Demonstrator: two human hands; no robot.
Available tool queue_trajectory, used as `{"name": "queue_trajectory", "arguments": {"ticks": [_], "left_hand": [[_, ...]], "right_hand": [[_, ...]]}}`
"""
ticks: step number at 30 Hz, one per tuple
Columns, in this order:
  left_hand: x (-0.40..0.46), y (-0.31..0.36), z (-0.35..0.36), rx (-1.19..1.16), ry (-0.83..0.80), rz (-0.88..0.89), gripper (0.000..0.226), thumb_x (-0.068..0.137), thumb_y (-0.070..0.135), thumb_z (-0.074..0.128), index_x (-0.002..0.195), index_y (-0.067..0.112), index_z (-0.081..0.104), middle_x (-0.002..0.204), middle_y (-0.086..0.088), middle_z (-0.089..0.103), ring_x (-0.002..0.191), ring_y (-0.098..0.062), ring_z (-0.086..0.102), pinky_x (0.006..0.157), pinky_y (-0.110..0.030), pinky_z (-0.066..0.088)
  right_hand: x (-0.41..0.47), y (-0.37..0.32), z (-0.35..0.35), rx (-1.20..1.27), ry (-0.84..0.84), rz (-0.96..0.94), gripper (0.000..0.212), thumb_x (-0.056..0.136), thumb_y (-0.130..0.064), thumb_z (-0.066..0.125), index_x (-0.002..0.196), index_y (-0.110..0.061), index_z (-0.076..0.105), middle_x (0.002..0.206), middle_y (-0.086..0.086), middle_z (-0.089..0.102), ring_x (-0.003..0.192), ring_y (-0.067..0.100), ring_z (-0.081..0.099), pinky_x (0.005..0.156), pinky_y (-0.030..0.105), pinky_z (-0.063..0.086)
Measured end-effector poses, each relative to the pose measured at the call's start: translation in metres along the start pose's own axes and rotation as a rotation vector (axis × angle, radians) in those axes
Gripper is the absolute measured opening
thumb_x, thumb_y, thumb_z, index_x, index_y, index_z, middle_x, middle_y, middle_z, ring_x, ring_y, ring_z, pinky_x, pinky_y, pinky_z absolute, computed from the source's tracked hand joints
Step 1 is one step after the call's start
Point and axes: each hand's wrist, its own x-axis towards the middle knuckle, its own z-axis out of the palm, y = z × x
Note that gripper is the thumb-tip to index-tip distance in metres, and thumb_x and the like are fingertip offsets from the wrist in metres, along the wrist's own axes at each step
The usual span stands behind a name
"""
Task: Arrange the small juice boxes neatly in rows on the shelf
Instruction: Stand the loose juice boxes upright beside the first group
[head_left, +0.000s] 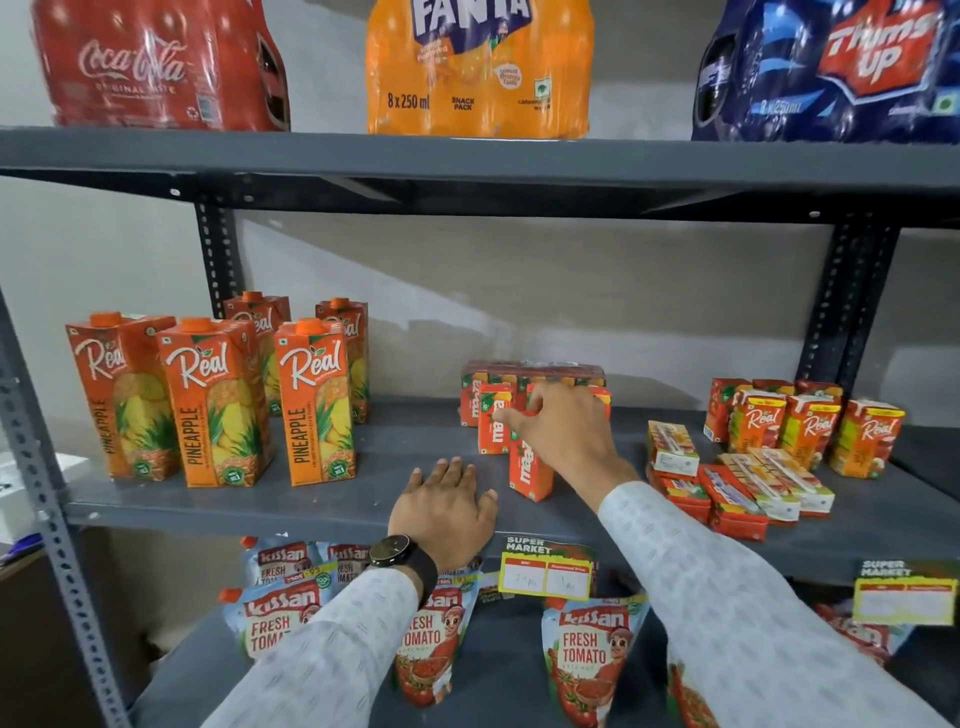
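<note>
Reaching over the front Maaza box (530, 470), right hand (563, 431) spreads loosely (left hand (444, 512) flat on shelf (260, 501)).

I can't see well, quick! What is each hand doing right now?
Left hand: open, flat on the shelf, holding nothing.
Right hand: fingers on a small Maaza juice box; actual grip cannot be told.

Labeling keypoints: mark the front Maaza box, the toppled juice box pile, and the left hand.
front Maaza box (530, 475): head view, on its orange front face.
toppled juice box pile (737, 486): head view, on a box lying flat mid-pile.
left hand (444, 512): head view, back of the hand.
</note>
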Motion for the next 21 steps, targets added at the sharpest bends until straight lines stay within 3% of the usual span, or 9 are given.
{"name": "queue_trajectory", "arguments": {"ticks": [4,7,11,15,17,21], "left_hand": [[0.001,-0.001,0.003,-0.011,0.032,0.004,0.068,0.103,0.051,0.017,0.159,0.013,0.026,0.169,-0.008,0.022,0.156,-0.023,0.016,0.127,-0.048,0.012],[0.002,-0.002,0.007,-0.007,0.062,0.006,0.069,0.102,0.052,0.017,0.157,0.012,0.029,0.167,-0.009,0.027,0.155,-0.024,0.019,0.126,-0.048,0.015],[0.003,-0.002,0.008,-0.002,0.08,0.001,0.07,0.1,0.052,0.016,0.156,0.013,0.032,0.166,-0.009,0.03,0.154,-0.023,0.022,0.125,-0.048,0.016],[0.001,-0.001,0.007,-0.025,0.084,-0.024,0.07,0.098,0.046,0.017,0.156,0.01,0.032,0.166,-0.009,0.03,0.154,-0.022,0.023,0.126,-0.047,0.017],[-0.001,0.0,0.006,-0.02,0.084,-0.04,0.069,0.098,0.044,0.019,0.156,0.008,0.032,0.165,-0.011,0.03,0.154,-0.023,0.024,0.126,-0.046,0.017],[-0.002,0.002,0.003,-0.008,0.062,-0.041,0.066,0.101,0.042,0.021,0.157,0.007,0.03,0.167,-0.011,0.027,0.154,-0.023,0.022,0.126,-0.045,0.015]], "right_hand": [[-0.003,0.003,-0.004,0.193,-0.104,-0.042,0.036,0.088,-0.061,0.07,0.103,-0.028,0.068,0.105,-0.012,0.07,0.095,0.012,0.069,0.079,0.031,0.057],[-0.021,0.005,0.002,0.39,-0.174,0.051,0.058,0.081,-0.064,0.076,0.125,-0.03,0.059,0.111,-0.017,0.06,0.101,0.009,0.062,0.081,0.029,0.051],[-0.04,0.012,0.03,0.481,-0.141,0.167,0.05,0.075,-0.059,0.083,0.11,-0.034,0.057,0.101,-0.017,0.067,0.095,0.009,0.07,0.088,0.035,0.057],[-0.037,0.002,0.039,0.495,-0.111,0.154,0.044,0.078,-0.055,0.083,0.107,-0.033,0.058,0.095,-0.019,0.066,0.089,0.005,0.069,0.082,0.028,0.056],[-0.036,0.003,0.043,0.498,-0.142,0.135,0.042,0.082,-0.048,0.083,0.112,-0.033,0.057,0.099,-0.019,0.066,0.089,0.003,0.065,0.084,0.026,0.053],[-0.036,0.01,0.042,0.55,-0.226,0.166,0.042,0.086,-0.028,0.083,0.121,-0.026,0.062,0.114,-0.009,0.072,0.103,0.01,0.069,0.096,0.038,0.056]]}}
